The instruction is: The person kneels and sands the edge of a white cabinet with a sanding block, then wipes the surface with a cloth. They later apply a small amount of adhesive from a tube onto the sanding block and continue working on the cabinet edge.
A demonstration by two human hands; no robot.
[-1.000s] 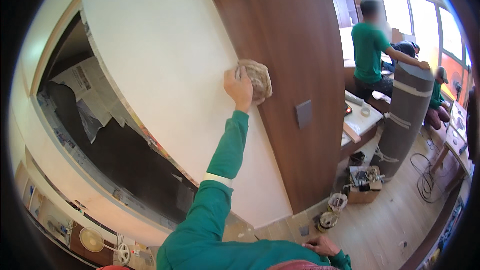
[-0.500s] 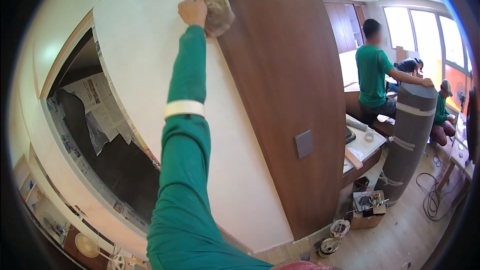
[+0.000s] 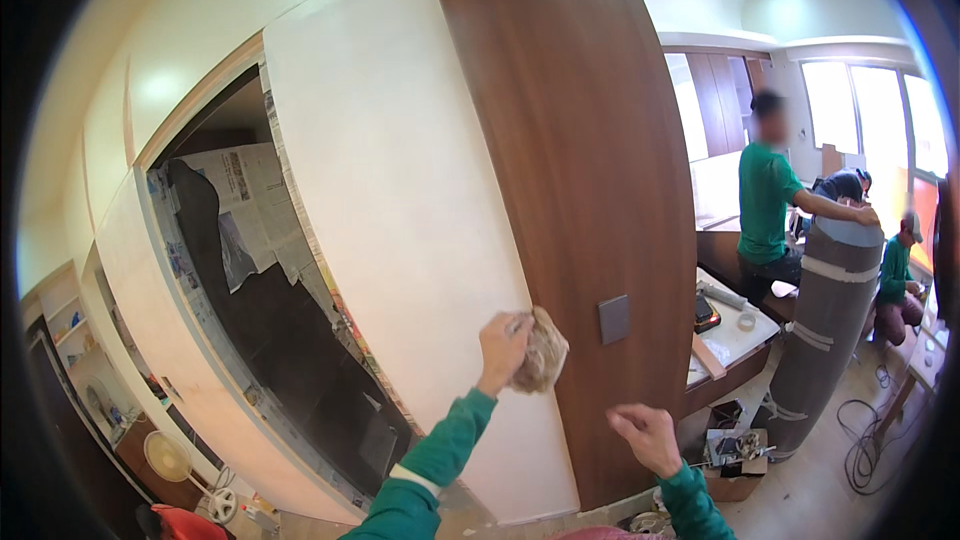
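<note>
My left hand [image 3: 503, 352] is closed on a crumpled, beige, stained rag [image 3: 543, 355]. The rag lies over the seam where a white panel [image 3: 400, 170] meets a tall brown wood panel [image 3: 570, 140]. Lower and to the right, my right hand [image 3: 648, 437] is raised in front of the brown panel, its fingers curled together and nothing visible in them. A grey square plate [image 3: 613, 320] sits on the brown panel above my right hand. A white band [image 3: 415, 480] goes round my left green sleeve.
Left of the white panel is an opening lined with newspaper [image 3: 240, 180]. At right, a person in green [image 3: 768, 200] rests a hand on a tall grey roll [image 3: 835, 340]. Others work behind. A cluttered box [image 3: 735, 460] and cable [image 3: 865, 445] lie on the floor; a fan [image 3: 168, 457] stands lower left.
My left hand has come down along the seam with the rag, from the top of the panels to about mid-height. My right hand has come into view. The whole view has shifted.
</note>
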